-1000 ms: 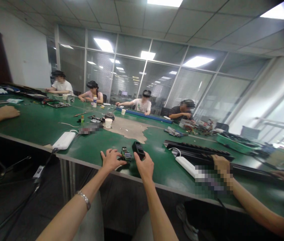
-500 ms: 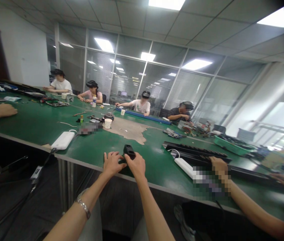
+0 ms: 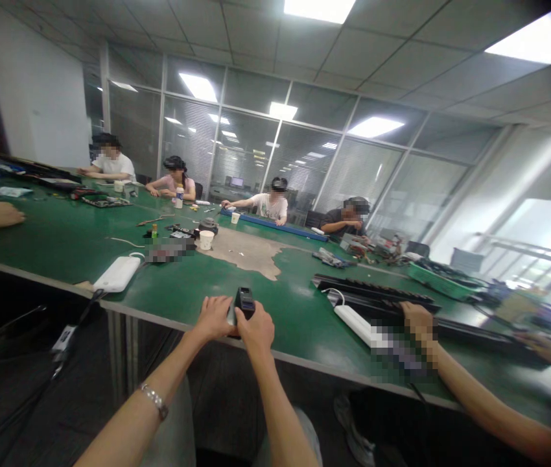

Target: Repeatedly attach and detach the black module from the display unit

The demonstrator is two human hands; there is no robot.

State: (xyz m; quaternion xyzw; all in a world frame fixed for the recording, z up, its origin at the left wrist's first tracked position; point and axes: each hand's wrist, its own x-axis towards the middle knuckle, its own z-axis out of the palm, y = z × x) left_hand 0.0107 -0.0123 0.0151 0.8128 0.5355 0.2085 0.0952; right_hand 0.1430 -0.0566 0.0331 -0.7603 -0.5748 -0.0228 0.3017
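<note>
Over the green workbench (image 3: pixel 285 324), the left hand (image 3: pixel 214 318) and right hand (image 3: pixel 255 331) clasp a small black device (image 3: pixel 244 301) upright.

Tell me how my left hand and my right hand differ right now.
Your left hand wears a silver link bracelet at the wrist; your right hand has a bare wrist. The right hand holds the black rectangular device upright, while the left sits beside it, contact unclear. Both hands are bare, over the green workbench.
</note>
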